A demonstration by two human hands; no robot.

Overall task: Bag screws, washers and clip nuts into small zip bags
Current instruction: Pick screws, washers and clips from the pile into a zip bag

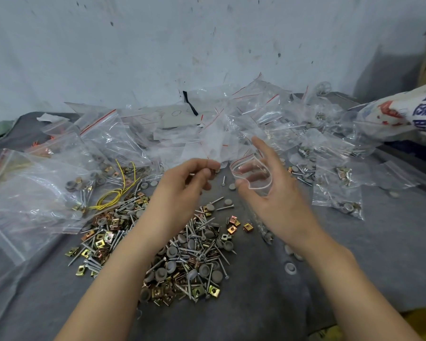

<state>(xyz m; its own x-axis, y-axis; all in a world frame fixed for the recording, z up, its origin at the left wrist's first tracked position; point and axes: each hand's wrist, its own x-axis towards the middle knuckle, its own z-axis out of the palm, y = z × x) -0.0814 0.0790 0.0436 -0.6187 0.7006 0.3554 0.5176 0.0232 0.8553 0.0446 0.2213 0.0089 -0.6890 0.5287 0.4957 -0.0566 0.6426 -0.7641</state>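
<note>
My right hand (273, 193) holds a small clear zip bag (252, 174) with its mouth spread open, thumb and fingers round it. My left hand (185, 183) hovers just left of the bag's mouth with fingertips pinched together; a thin screw seems to be between them. Under both forearms lies a loose pile of screws, grey washers and brass clip nuts (182, 254) on the grey cloth (354, 267).
Empty zip bags (219, 134) are heaped behind my hands. Filled small bags (335, 173) lie to the right, larger bags (35, 188) to the left with yellow wire (118, 190). A printed sack (403, 112) sits at far right against the wall.
</note>
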